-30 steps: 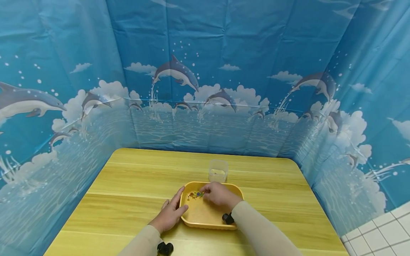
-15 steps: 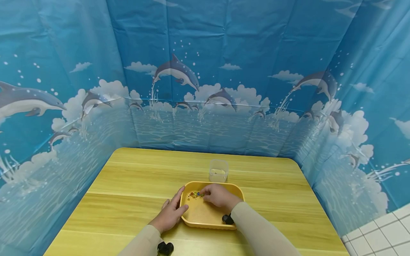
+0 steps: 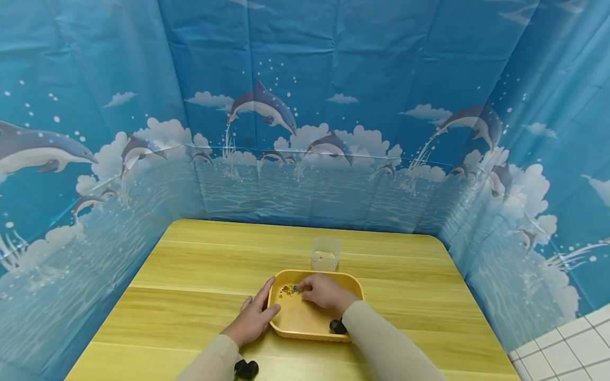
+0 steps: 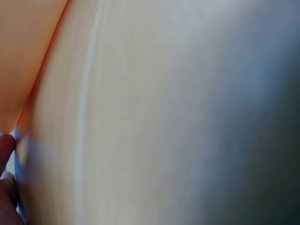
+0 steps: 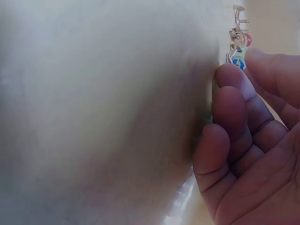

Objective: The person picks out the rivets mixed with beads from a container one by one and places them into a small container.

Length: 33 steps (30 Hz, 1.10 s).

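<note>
Several small, shiny, bead-like pieces with metal fittings (image 3: 290,289), some amber, yellow and blue, lie in a rough row inside a shallow yellow rounded-rectangular plastic tray (image 3: 310,336), near its far left corner. Its raised walls probably keep them from rolling off. The right hand (image 3: 324,292) bends its fingers at the row's right end; whether its grip pinches a piece, I cannot tell. The left hand (image 3: 252,321) has a released grip, fingers extended along the tray's left edge, likely to steady it. Just beyond stands a clear square plastic container (image 3: 325,244), seemingly within easy reach, on the yellow wood-grain counter (image 3: 190,275).
</note>
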{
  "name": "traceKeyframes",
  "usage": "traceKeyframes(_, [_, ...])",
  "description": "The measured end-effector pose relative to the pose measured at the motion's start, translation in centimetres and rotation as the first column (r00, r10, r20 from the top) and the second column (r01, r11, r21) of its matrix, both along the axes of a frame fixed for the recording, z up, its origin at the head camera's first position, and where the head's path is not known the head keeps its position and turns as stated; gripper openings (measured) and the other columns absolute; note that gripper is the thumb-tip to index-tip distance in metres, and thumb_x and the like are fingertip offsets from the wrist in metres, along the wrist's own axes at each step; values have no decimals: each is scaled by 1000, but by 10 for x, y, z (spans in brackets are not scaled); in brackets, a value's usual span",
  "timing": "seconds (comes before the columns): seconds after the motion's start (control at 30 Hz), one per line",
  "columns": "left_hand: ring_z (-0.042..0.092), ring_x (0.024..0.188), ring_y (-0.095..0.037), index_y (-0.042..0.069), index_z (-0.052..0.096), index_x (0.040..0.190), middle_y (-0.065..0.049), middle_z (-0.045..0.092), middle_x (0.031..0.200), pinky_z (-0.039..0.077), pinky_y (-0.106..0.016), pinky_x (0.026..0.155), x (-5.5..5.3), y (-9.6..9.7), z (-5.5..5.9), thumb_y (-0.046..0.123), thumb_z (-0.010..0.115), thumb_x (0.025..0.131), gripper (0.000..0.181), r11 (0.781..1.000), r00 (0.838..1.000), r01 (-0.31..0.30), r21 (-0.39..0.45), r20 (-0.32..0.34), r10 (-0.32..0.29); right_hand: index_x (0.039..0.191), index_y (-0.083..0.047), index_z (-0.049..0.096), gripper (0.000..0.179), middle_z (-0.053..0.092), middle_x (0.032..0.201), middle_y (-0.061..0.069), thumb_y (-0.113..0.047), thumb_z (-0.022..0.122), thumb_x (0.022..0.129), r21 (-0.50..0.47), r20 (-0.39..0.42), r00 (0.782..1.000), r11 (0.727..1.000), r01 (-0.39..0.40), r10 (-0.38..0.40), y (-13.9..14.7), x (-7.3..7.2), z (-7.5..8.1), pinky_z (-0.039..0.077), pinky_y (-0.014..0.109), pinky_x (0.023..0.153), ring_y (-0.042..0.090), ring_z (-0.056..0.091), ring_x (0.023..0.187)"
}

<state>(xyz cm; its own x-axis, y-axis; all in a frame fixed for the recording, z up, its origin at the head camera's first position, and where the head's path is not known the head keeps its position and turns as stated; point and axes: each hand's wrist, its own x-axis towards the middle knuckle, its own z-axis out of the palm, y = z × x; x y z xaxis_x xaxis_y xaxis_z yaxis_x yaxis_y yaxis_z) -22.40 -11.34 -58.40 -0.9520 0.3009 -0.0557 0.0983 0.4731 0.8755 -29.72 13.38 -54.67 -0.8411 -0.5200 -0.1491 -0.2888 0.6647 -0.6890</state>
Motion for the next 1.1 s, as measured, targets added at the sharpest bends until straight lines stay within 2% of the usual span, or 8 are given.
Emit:
traceKeyframes(0.77, [29, 160, -35, 24, 12, 172, -10, 35, 170, -10, -66, 126, 1, 1, 3, 36, 50, 112, 71, 1000, 1000, -4, 7, -4, 4, 124, -8, 77, 26, 69, 88, -4, -10, 73, 99, -33, 25, 999, 999, 25, -25, 0, -3, -8, 47, 25, 67, 12, 56, 75])
traceKeyframes(1.1, [29, 160, -33, 24, 11, 172, -8, 33, 171, -10, -65, 126, 0, 1, 2, 35, 49, 113, 72, 1000, 1000, 2, 6, -6, -2, 124, -9, 77, 26, 71, 93, -4, -12, 72, 99, -15, 9, 1000, 1000, 14, -13, 1, -4, -8, 49, 27, 70, 12, 58, 78])
